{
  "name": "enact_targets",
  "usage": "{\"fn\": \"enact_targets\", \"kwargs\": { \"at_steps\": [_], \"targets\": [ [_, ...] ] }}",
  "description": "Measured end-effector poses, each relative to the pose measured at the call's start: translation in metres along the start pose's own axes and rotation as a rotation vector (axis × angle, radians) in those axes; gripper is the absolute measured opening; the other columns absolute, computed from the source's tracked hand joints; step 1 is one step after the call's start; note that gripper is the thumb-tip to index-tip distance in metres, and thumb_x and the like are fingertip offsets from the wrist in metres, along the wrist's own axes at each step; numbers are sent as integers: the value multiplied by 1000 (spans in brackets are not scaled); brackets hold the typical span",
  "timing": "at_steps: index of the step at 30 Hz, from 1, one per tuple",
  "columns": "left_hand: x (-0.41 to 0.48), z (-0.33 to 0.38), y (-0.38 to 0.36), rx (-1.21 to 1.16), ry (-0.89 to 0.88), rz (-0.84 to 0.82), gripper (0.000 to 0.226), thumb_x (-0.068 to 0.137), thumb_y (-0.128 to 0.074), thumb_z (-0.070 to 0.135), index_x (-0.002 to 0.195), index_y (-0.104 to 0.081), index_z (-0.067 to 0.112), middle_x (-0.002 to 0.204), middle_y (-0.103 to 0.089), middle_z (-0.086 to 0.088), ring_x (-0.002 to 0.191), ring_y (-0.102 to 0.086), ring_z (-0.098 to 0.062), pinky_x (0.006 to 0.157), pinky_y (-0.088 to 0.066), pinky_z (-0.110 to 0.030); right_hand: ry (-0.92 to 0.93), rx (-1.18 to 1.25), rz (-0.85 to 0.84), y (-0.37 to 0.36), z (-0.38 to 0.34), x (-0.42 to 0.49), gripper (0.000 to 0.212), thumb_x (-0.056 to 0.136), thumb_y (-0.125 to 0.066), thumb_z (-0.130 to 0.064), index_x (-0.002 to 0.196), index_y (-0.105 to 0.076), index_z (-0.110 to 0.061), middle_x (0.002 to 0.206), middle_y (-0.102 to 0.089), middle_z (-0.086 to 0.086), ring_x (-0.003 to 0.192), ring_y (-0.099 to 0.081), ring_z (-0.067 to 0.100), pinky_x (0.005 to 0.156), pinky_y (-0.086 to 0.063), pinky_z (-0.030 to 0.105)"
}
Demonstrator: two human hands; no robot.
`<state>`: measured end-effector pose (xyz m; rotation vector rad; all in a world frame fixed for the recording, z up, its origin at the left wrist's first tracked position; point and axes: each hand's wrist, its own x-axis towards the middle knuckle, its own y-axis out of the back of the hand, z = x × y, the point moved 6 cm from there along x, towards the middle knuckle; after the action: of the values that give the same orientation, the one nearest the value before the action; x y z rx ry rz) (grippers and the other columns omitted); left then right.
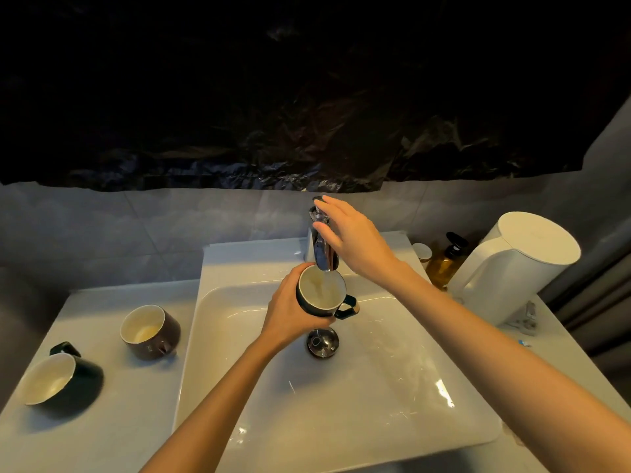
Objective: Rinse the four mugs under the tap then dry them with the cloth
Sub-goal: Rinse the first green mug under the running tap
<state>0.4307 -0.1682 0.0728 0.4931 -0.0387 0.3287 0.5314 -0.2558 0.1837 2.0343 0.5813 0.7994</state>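
A dark mug (322,293) with pale inside sits upright under the running tap (321,244); two more mugs, a brown one (150,331) and a dark one (61,377), lie tilted on the counter's (112,404) left side.

Shiny things and dull things at my sink

My left hand (290,310) holds a dark mug (324,295) that looks like glossy pottery, creamy and smooth inside. The tap (322,247) under my right hand (351,237) is bright metal, like a mirror, and so is the drain plug (322,342) at 6 o'clock from the mug. The white sink (375,404) is smooth, wet and glossy. The kettle (519,264) at 3 o'clock looks like matt white plastic. The black sheet (307,97) at 12 o'clock is crinkly, shiny plastic.
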Motion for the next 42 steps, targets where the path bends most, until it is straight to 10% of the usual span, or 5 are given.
{"fn": "enact_targets", "kwargs": {
  "at_steps": [5, 18, 25, 28, 42],
  "targets": [
    [1, -6, 9, 17, -30, -54, 93, 48, -91, 35, 128, -43, 36, 123, -54, 15, 115, -51, -12, 92, -50, -30, 131, 12, 287, 13, 20, -86, 28, 90, -56, -3, 115, -62, -14, 115, -61, 1, 100, -60, 16, 70, -50, 17],
    [10, -4, 2, 102, -23, -345, 99, 50, -91, 25, 134, -37, 33, 127, -51, 10, 116, -51, -12, 97, -50, -36, 383, -691, -648, -80, 21, -84, 19, 92, -57, -6, 107, -64, -15, 101, -69, 6, 90, -65, 32, 71, -50, 36],
    [-34, -24, 11, -58, 153, 184, 53, 72, -82, 23, 112, -47, 24, 111, -50, 9, 100, -47, -9, 77, -42, -15, 241, -690, -613, -96, 29, -88, 23, 92, -52, 0, 110, -62, -9, 102, -68, 11, 92, -65, 34, 65, -41, 34],
    [-47, -26, -13, -158, 272, 40, 10, 94, -57, 27, 100, -59, 19, 100, -61, 4, 93, -57, -14, 77, -47, -21, 181, -642, -587, -101, 21, -88, 19, 93, -50, -4, 107, -62, -9, 103, -68, 13, 95, -64, 35, 64, -36, 33],
    [-49, -15, -16, -254, 251, -78, 24, 104, -28, 23, 116, -48, 27, 107, -54, 8, 82, -55, 0, 77, -43, -9, 133, -375, -457, -102, 12, -81, 19, 95, -51, -25, 112, -61, -21, 102, -69, 5, 91, -64, 30, 64, -39, 32]
  ]
}}
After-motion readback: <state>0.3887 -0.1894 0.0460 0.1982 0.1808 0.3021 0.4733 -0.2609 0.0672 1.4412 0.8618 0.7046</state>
